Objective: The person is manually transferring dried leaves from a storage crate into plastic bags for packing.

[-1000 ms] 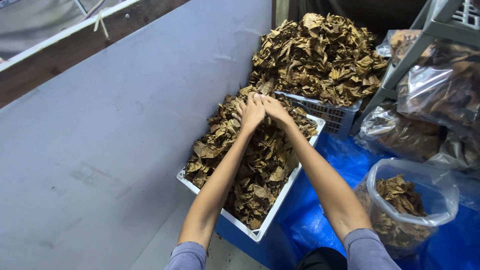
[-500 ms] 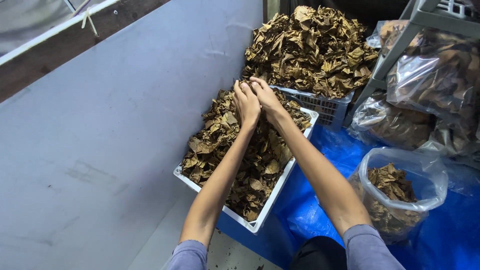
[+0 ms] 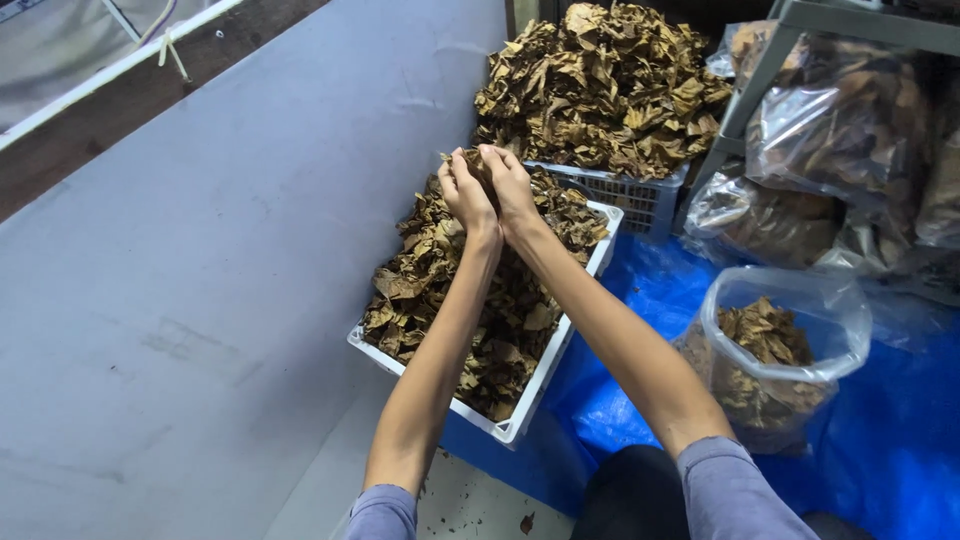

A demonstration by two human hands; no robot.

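Looking down, I see my left hand (image 3: pixel 466 195) and right hand (image 3: pixel 510 185) pressed side by side, fingers curled shut around a clump of dried brown leaves (image 3: pixel 470 160). Directly beneath the fingers lies the white crate (image 3: pixel 520 425) of leaves, its long axis running away from me.

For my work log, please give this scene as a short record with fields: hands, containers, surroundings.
left hand: raised over the near crate, pressed against the other hand, fingers closed on dried brown leaves
right hand: closed on the same bunch
near crate: white plastic crate, filled with dried leaves
far crate: blue-grey crate, heaped high
bag: clear plastic bag, open, partly filled with leaves
floor cover: blue tarpaulin
left side: grey wall panel
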